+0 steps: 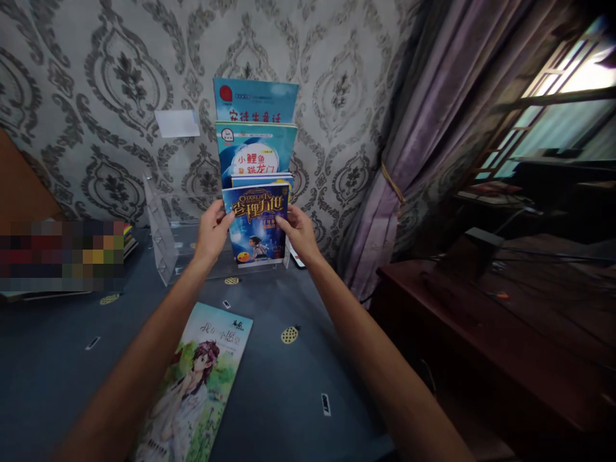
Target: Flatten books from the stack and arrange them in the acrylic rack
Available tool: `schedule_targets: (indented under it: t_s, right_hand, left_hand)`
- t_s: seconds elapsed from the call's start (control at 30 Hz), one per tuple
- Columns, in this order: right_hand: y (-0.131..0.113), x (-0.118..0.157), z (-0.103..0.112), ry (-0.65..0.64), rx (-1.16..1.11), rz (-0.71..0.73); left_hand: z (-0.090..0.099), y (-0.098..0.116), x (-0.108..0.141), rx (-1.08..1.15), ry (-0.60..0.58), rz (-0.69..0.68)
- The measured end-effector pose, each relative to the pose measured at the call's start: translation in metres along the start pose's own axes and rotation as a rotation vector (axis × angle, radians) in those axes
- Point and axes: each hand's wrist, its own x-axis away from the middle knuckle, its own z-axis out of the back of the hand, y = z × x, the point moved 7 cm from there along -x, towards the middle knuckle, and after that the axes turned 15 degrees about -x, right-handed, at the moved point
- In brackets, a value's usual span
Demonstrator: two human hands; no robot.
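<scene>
Both of my hands grip a dark blue book by its side edges, fingers behind and thumbs on the cover. My left hand is closed on its left edge, and my right hand on its right edge. The book stands upright at the front of a clear plastic tiered rack. Behind it rise a teal book and a taller light blue book; a sliver of another book shows between. Partly under my left forearm lies a book with a drawn girl on its cover.
The table has a grey-blue cloth with pineapple prints. A blurred-out stack of books sits at the left. A phone-like white-edged item lies behind the rack's right end. To the right are a tied curtain and a dark red desk.
</scene>
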Motion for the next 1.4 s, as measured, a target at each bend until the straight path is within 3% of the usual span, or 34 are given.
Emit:
schedule_targets:
  t_s: [0.23,0.5,0.77,1.4]
  right_hand:
    - [-0.01,0.0,-0.005,-0.055,0.058,0.007]
    - [-0.029,-0.001,-0.012,-0.082,0.093,0.044]
    - [-0.033,0.001,-0.011,-0.059,0.094,0.027]
    - [-0.032,-0.003,0.007,-0.061,0.049,0.013]
  left_hand:
    - [0.007,0.006,0.0,-0.059,-0.002,-0.086]
    - [0.014,0.028,0.008,-0.156,0.045,-0.239]
    - [0.013,0.029,0.01,-0.141,0.042,-0.14]
    - [-0.004,0.035,0.005,-0.167,0.016,-0.155]
